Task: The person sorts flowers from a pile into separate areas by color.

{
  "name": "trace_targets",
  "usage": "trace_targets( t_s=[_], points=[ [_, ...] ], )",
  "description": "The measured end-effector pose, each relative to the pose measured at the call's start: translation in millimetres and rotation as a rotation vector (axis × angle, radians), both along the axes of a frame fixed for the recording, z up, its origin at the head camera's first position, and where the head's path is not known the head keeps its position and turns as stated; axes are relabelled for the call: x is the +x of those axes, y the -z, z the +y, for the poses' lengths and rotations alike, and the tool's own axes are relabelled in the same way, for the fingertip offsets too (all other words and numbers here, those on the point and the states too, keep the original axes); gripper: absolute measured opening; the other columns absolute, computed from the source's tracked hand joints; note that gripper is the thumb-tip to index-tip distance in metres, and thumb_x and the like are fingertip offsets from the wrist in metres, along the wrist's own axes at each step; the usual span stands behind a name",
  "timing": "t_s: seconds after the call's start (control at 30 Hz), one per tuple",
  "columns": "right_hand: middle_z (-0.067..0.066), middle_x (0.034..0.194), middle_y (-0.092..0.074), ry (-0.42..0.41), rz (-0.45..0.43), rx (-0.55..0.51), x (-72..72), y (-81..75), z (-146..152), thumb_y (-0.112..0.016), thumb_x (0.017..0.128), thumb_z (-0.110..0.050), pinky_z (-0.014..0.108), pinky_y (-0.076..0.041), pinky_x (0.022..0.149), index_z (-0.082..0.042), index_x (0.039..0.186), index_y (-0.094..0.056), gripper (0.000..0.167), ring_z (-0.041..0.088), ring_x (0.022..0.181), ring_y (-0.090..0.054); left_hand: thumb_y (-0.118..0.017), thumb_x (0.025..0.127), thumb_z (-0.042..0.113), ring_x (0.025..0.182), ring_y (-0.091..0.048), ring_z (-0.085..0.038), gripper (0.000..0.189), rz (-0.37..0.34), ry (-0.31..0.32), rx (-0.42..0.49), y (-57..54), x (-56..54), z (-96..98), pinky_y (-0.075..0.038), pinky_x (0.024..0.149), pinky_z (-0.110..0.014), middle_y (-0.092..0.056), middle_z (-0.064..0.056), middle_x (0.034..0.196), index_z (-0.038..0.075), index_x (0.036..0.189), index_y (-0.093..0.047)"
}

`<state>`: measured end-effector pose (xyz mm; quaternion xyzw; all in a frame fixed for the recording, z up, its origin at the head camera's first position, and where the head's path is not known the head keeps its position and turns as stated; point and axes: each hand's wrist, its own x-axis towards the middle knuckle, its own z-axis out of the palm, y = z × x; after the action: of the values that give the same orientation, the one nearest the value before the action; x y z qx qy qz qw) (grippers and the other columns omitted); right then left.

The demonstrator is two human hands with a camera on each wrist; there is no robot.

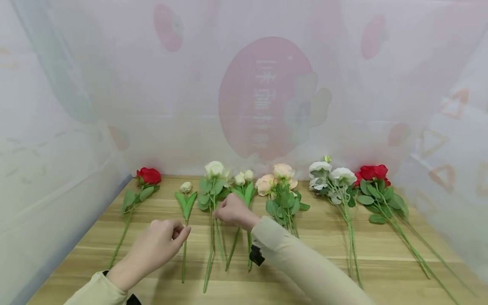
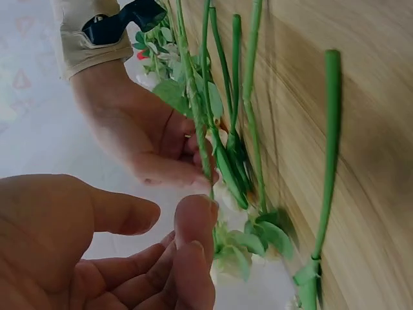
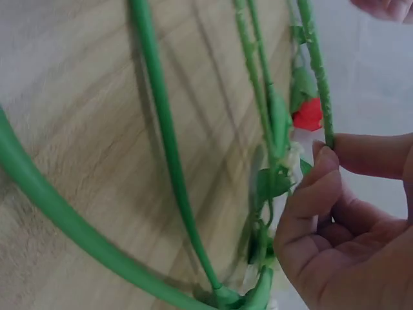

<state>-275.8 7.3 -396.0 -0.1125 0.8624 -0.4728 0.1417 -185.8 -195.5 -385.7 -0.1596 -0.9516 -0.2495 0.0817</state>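
Note:
My right hand pinches a green rose stem between thumb and fingertips, lifted off the table in the right wrist view. Cream-white roses with green leaves lie just beyond that hand. Left of it, my left hand hovers with thumb and bent fingers apart and nothing between them. A single white tulip lies beside the left hand, its stem partly behind the fingertips in the head view. Two white tulips lie under and behind the right hand, their stems running close below it.
On the wooden table a red rose lies far left. Peach roses, white flowers and red roses line the back toward the right. Printed white curtains enclose the table at the back and sides.

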Motion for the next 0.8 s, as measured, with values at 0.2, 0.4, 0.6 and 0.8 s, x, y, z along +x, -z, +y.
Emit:
trace_targets(
  t_s=[0.2,0.4,0.6,0.8],
  points=[
    [-0.002,0.040,-0.026,-0.051,-0.013,0.011,-9.1,13.2,-6.4,-0.065,0.088,0.001,0.027,-0.025,0.037,-0.014,0.044,-0.036,0.055,0.011,0.035,-0.018,-0.061,0.096,0.020,0.044,-0.022,-0.005,0.044,-0.059,-0.021,-0.033,3.8,-1.8,-5.6,-0.020,0.043,-0.021,-0.026,0.009,0.048,0.018,0.057,-0.041],
    [-0.003,0.037,-0.028,-0.055,0.050,0.055,-6.6,16.8,-13.5,-0.070,0.089,-0.005,0.025,-0.025,0.034,-0.015,0.040,-0.037,0.060,0.010,0.031,-0.021,-0.062,0.096,0.021,0.042,-0.024,-0.004,0.047,-0.108,-0.019,-0.054,6.6,-6.9,-6.2,-0.020,0.043,-0.021,-0.026,0.010,0.046,0.018,0.055,-0.038],
    [-0.002,0.038,-0.029,-0.089,0.033,0.074,3.4,4.9,-4.5,-0.070,0.092,-0.013,0.026,-0.026,0.035,-0.014,0.042,-0.038,0.059,0.010,0.033,-0.021,-0.064,0.095,0.022,0.042,-0.026,-0.006,0.047,-0.179,-0.034,-0.060,11.8,-13.1,-8.6,-0.021,0.043,-0.021,-0.029,0.008,0.045,0.016,0.054,-0.041],
    [-0.005,0.041,-0.035,-0.105,0.094,0.112,17.1,-19.0,24.3,-0.068,0.094,-0.021,0.023,-0.031,0.039,-0.016,0.046,-0.039,0.056,0.007,0.036,-0.028,-0.064,0.094,0.022,0.042,-0.026,-0.007,0.049,-0.252,-0.061,-0.082,20.4,-22.6,-16.0,-0.022,0.043,-0.022,-0.028,0.007,0.045,0.015,0.052,-0.040]
  ],
)
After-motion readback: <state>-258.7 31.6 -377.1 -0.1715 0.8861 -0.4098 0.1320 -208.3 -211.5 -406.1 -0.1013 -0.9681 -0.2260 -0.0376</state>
